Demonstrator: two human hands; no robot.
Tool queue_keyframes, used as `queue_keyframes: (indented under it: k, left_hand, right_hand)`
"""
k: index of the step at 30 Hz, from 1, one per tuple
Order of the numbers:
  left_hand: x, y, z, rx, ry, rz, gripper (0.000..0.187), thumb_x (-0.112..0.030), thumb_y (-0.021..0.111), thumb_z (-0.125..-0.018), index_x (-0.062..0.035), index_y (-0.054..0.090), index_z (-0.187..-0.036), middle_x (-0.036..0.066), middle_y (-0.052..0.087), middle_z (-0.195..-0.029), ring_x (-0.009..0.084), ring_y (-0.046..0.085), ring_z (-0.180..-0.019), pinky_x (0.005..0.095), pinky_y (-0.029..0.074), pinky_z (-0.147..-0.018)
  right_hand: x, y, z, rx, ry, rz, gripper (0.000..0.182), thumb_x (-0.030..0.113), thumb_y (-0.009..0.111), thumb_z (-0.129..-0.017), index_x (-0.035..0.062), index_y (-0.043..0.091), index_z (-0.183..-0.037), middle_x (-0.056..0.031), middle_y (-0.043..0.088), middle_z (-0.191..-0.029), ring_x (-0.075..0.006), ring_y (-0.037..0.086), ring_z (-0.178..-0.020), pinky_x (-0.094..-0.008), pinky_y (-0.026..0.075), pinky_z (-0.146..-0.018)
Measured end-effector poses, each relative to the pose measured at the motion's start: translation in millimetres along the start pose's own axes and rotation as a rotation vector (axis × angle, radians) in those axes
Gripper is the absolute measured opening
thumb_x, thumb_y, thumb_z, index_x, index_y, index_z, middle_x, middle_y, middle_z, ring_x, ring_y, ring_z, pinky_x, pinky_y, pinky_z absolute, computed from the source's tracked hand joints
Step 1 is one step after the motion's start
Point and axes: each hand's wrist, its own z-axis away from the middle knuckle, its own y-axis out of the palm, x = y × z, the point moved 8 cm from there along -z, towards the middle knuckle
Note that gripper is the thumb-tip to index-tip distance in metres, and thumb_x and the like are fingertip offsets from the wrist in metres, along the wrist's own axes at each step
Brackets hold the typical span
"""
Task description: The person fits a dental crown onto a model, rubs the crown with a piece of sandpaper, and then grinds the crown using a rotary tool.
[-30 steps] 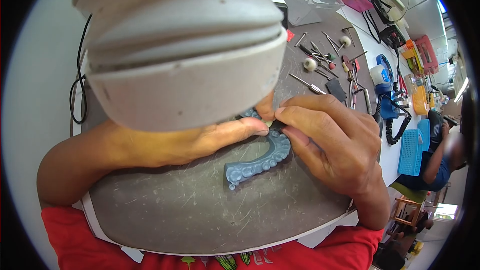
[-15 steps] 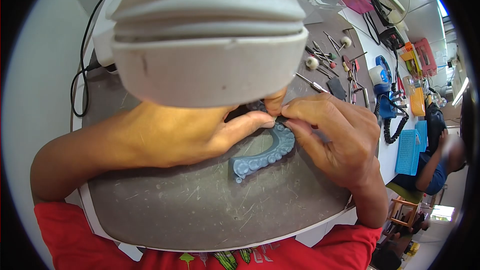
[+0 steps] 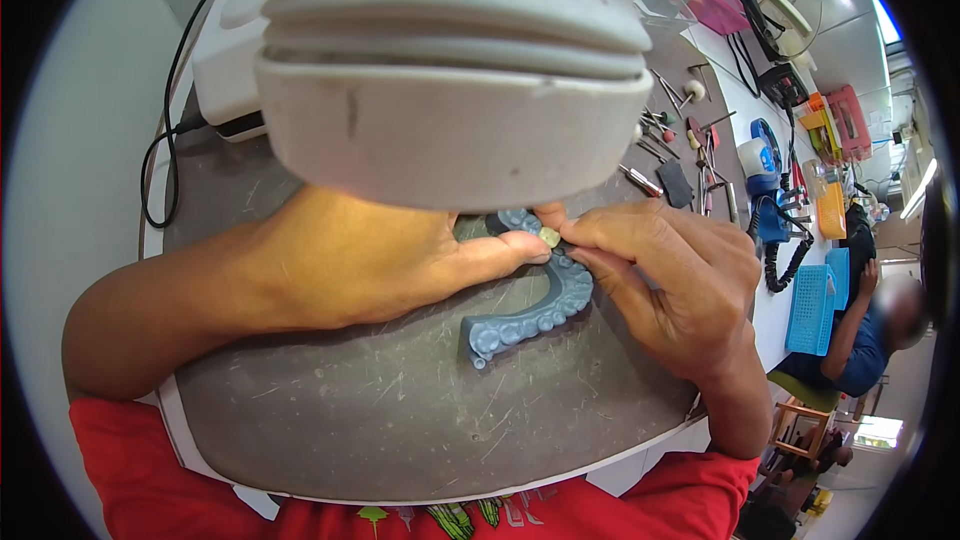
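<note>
A blue-grey dental arch model (image 3: 530, 318) rests on the grey work mat (image 3: 380, 410), its row of teeth curving up under my fingers. Between my fingertips a small pale yellowish tooth piece (image 3: 549, 237) shows on the upper part of the arch. My left hand (image 3: 370, 260) is closed on the model there, thumb against the tooth piece, its other fingers partly hidden by the white lamp-like head (image 3: 450, 130). My right hand (image 3: 680, 280) comes from the right, thumb and forefinger pinched beside the tooth piece; what they hold is too small to name.
Several rotary burs and polishing tips (image 3: 700, 140) lie at the upper right, near a dark flat block (image 3: 674, 183). Farther right are a blue basket (image 3: 811, 308), a blue device with a coiled cord (image 3: 768, 210) and another person (image 3: 860, 340). A white device (image 3: 235, 60) stands upper left.
The white head appears farther right in the view. The pale tooth piece and more of the model's upper part are now visible. My right fingertips have shifted slightly off the tooth piece.
</note>
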Motion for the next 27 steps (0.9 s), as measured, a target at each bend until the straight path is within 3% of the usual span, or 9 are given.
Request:
queue_keyframes:
  k: [16, 19, 27]
  left_hand:
    - [-2.0, 0.1, 3.7, -0.06, 0.082, -0.074, 0.014, -0.006, 0.078, -0.085, -0.0001, 0.071, -0.096, 0.011, 0.072, -0.099, 0.0252, 0.068, -0.098, 0.0362, 0.053, -0.089]
    - [3.7, 1.9, 3.5, -0.016, -0.036, -0.009, 0.015, -0.006, 0.079, -0.085, 0.0002, 0.072, -0.097, 0.012, 0.072, -0.099, 0.0257, 0.068, -0.097, 0.0363, 0.053, -0.088]
    - [-3.4, -0.4, 3.1, -0.055, 0.045, -0.008, 0.014, -0.005, 0.078, -0.084, 0.0005, 0.071, -0.095, 0.012, 0.072, -0.097, 0.0276, 0.067, -0.095, 0.037, 0.052, -0.088]
  right_hand:
    - [7.3, 4.0, 4.3, -0.008, -0.023, 0.102, 0.022, 0.0, 0.078, -0.078, 0.0029, 0.07, -0.097, -0.0045, 0.067, -0.075, -0.0153, 0.061, -0.053, -0.0298, 0.045, -0.046]
    - [8.0, 4.8, 4.9, 0.016, -0.016, 0.126, 0.021, -0.001, 0.077, -0.078, 0.0028, 0.07, -0.098, -0.0043, 0.067, -0.074, -0.0151, 0.061, -0.054, -0.03, 0.045, -0.046]
    - [7.6, 5.9, 6.8, -0.01, -0.018, 0.119, 0.022, -0.002, 0.076, -0.078, 0.0026, 0.07, -0.099, -0.0041, 0.065, -0.073, -0.0159, 0.06, -0.054, -0.0314, 0.046, -0.046]
